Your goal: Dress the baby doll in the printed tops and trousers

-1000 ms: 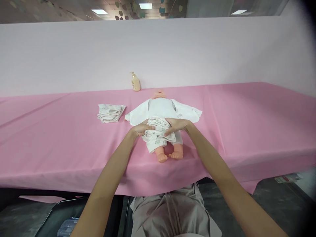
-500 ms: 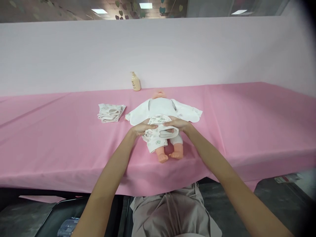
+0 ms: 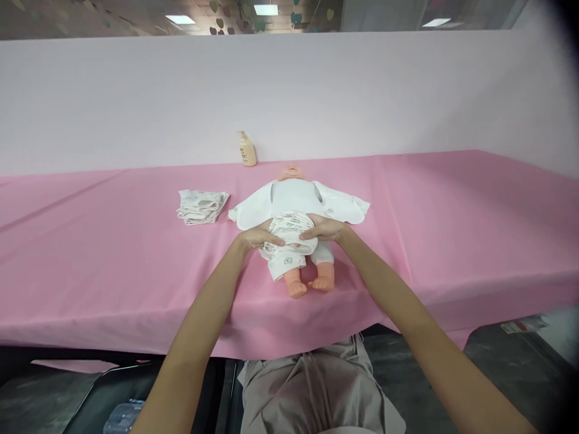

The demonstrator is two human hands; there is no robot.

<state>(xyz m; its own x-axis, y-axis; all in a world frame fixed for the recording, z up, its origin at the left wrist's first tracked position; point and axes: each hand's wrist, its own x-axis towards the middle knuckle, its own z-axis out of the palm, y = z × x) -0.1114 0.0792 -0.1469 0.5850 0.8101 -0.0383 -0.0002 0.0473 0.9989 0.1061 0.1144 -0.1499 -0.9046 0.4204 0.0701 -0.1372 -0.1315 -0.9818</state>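
Observation:
A baby doll (image 3: 296, 196) lies on its back on the pink-covered table, feet toward me, with white clothing spread out at both arms. Bunched white patterned baby pants (image 3: 289, 226) are over its lower body, and one leg of the pants covers the doll's leg on the left. My left hand (image 3: 263, 235) grips the gathered cloth from the left, thumb on top. From the right, my right hand (image 3: 322, 228) pinches the same cloth, its thumb also on top. The doll's other leg (image 3: 322, 265) lies outside the pants, its bare foot showing. Some fingers are hidden under the fabric.
Folded patterned cloth (image 3: 202, 207) sits left of the doll. A cream pump bottle (image 3: 247, 149) stands at the back by the white wall (image 3: 289, 90). The pink tablecloth (image 3: 113, 259) hangs over the front edge. Below left is a black chair (image 3: 90, 404) with a clear plastic item.
The open cuff that hung to the right over the doll's leg is now gathered between my hands. My thumbs have shifted slightly on the cloth. The doll lies as before.

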